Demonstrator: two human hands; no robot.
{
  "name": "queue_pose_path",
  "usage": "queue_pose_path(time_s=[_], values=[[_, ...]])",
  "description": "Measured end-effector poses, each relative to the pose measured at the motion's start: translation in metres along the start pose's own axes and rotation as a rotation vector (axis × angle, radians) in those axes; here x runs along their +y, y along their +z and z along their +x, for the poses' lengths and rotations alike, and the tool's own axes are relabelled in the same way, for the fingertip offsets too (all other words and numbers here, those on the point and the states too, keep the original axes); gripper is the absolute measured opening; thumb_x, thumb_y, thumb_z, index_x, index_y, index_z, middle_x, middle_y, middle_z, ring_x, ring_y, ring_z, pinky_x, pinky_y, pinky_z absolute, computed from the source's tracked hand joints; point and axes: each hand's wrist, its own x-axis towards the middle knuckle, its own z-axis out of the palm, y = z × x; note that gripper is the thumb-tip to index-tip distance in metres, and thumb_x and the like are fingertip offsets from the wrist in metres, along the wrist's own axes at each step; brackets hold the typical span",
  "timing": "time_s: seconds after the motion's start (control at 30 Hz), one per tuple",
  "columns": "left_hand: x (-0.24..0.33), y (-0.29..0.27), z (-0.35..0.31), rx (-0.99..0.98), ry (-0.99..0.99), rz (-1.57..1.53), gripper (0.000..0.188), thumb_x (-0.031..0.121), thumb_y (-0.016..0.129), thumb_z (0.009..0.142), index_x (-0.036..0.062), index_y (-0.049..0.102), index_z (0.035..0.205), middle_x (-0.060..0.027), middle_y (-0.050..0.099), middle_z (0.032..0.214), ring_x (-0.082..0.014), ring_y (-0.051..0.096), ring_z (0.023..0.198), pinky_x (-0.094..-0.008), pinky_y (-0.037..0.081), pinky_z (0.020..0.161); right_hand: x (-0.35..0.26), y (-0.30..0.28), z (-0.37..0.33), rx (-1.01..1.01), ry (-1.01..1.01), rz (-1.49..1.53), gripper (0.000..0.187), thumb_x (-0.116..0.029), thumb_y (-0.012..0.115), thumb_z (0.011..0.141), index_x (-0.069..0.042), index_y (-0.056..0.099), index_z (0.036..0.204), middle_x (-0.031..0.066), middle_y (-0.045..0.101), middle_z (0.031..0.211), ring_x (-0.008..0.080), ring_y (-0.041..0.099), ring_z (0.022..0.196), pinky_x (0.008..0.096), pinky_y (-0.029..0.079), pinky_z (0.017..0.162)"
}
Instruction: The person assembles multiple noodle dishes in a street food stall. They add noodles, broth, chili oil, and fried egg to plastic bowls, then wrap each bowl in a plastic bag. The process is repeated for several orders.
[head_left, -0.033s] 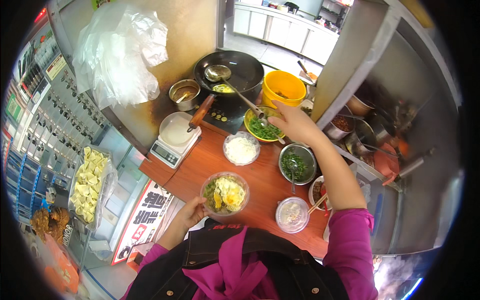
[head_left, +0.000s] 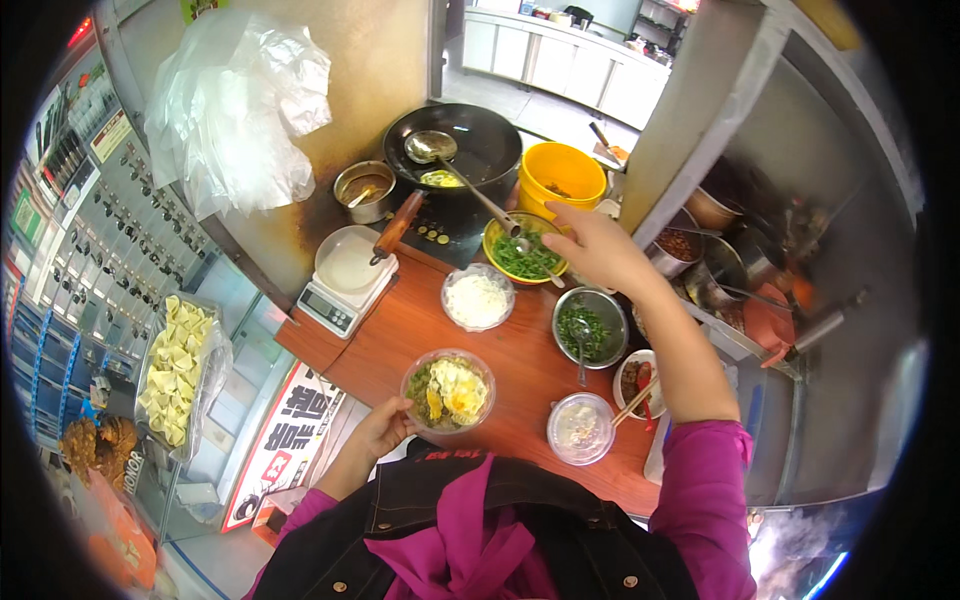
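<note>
My left hand [head_left: 382,427] grips the rim of a clear plastic bowl [head_left: 491,396] near the counter's front edge. Fried egg and chopped greens lie in that bowl. My right hand [head_left: 598,248] reaches over the right rim of a yellow bowl [head_left: 487,262] of chopped greens, thumb and forefinger apart, with nothing visible between them. A spoon [head_left: 523,243] stands in those greens. Beside it ends the handle of a ladle [head_left: 432,147], whose head rests in a black wok [head_left: 505,150] next to some egg. Part of my right hand's fingers is hidden.
Around my hands stand a tub of white shreds [head_left: 478,303], a metal bowl of greens [head_left: 622,335], a lidded clear tub [head_left: 581,430] and a small bowl with chopsticks [head_left: 635,398]. Behind are a kitchen scale [head_left: 345,280], a sauce pot [head_left: 364,208] and a yellow bucket [head_left: 565,160].
My right hand has shifted slightly right, away from the bowl of greens. My left hand keeps its grip on the plastic bowl. The whole view has shifted a little.
</note>
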Motion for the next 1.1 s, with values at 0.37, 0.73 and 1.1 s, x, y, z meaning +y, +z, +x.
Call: queue_pose_path(time_s=[0.37,0.73,1.1], values=[[-0.039,-0.010,0.047,-0.009,-0.001,0.108,0.029,0.004,0.061,0.085,-0.0020,0.055,0.113,-0.0177,0.062,0.109,-0.0307,0.064,0.097,-0.0452,0.057,0.085,-0.031,-0.237,-0.121,0.676,0.293,0.140,0.030,-0.027,0.057,0.095,0.001,0.067,0.098,0.0054,0.062,0.068,0.0102,0.056,0.062,0.0275,0.046,0.058],[-0.040,-0.014,0.059,0.178,0.073,0.243,0.022,0.006,0.062,0.087,0.0009,0.054,0.108,-0.0143,0.062,0.101,-0.0295,0.064,0.093,-0.0448,0.058,0.078,0.068,-0.460,-0.130,1.138,0.306,-0.614,0.022,-0.020,0.060,0.087,-0.004,0.069,0.099,0.0112,0.069,0.090,0.0174,0.063,0.084,0.0334,0.050,0.077],[-0.038,0.008,0.055,0.200,0.080,0.218,0.023,0.008,0.062,0.088,0.0018,0.055,0.108,-0.0131,0.062,0.101,-0.0278,0.063,0.094,-0.0412,0.056,0.078,0.073,-0.454,-0.101,0.412,0.392,-0.236,0.024,-0.025,0.072,0.080,-0.010,0.072,0.099,0.0022,0.068,0.089,0.0144,0.060,0.084,0.0291,0.047,0.075]])
